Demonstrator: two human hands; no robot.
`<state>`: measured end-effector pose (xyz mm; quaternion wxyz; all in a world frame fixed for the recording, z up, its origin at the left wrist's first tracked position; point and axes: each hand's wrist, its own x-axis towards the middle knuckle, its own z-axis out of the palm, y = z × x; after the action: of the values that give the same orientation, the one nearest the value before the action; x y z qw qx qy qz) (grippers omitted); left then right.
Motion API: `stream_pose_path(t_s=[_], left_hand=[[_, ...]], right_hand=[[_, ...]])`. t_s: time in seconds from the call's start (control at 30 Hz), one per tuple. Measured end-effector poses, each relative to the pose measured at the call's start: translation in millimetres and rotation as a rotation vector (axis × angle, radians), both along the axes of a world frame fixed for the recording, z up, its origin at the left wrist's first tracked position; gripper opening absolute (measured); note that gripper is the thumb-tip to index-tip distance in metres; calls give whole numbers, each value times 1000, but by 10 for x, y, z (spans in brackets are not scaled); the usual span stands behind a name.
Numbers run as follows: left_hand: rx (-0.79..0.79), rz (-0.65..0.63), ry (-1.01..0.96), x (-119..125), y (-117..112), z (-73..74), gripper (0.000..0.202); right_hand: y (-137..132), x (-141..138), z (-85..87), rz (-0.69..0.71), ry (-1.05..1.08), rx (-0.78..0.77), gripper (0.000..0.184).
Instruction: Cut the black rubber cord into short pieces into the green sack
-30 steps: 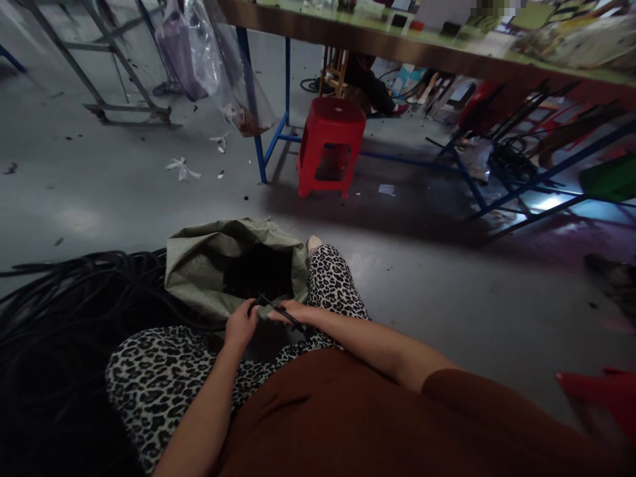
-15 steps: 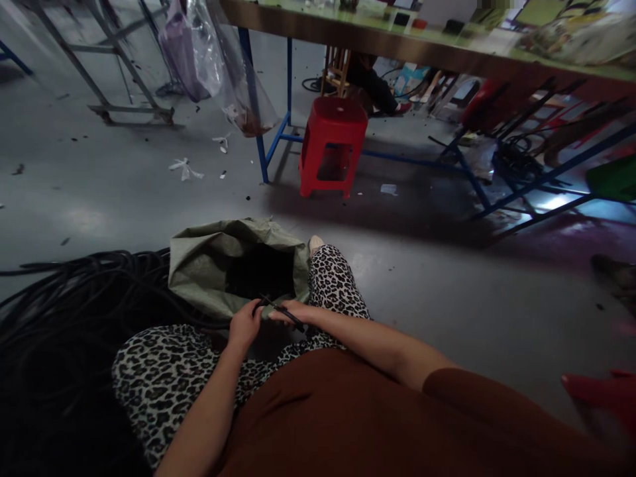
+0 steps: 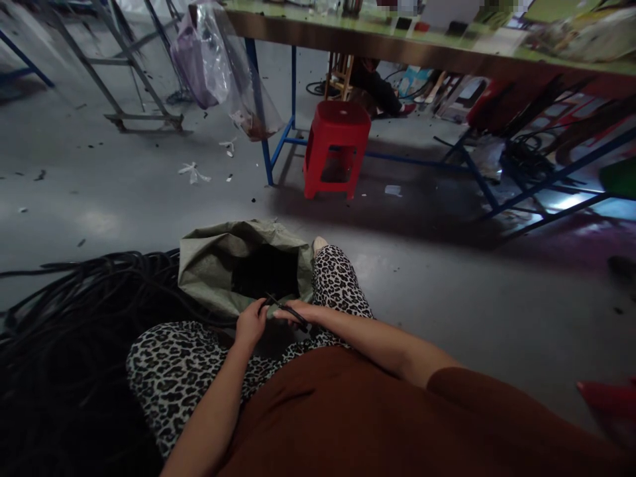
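Note:
My left hand [image 3: 251, 322] is closed on the end of a black rubber strip [image 3: 264, 307], pinched between thumb and fingers. Close beside it, my right hand [image 3: 304, 309] grips a pair of dark-handled scissors [image 3: 295, 316], whose blades point at the strip. Both hands are over the near rim of an open grey-green woven sack [image 3: 203, 268] standing between my legs. Dark contents lie inside the sack, too dim to make out. A large heap of long black strips [image 3: 94, 285] covers the floor at my left, running up to the sack.
A red plastic stool [image 3: 338, 149] stands ahead, by a long worktable [image 3: 397, 50] with blue legs. Clear plastic bags [image 3: 233, 73] hang at its left corner. A metal frame [image 3: 144, 119] is at the far left. A person's leg [image 3: 385, 93] shows beyond the table. Scraps [image 3: 193, 173] litter the floor.
The whole view has shifted slightly, so everything appears a little further right. My hands, the strip and the scissors keep nearly the same places over the sack rim.

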<state>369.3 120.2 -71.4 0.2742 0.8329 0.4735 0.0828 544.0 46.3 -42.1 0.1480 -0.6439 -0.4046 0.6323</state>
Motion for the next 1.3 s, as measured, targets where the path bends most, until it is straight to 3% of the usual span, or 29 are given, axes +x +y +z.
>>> stream_pose_path(t_s=[0.37, 0.8, 1.0, 1.3], left_hand=[[-6, -13, 24, 14, 5, 10, 34], [7, -20, 1, 11, 2, -55, 35], [-24, -18, 24, 27, 14, -6, 34], [44, -111, 99, -117, 97, 38, 34]], right_hand=[[-1, 0, -145, -25, 8, 11, 49], [3, 17, -94, 8, -1, 18, 44], [-5, -30, 40, 28, -231, 71, 42], [37, -5, 5, -18, -354, 123, 35]])
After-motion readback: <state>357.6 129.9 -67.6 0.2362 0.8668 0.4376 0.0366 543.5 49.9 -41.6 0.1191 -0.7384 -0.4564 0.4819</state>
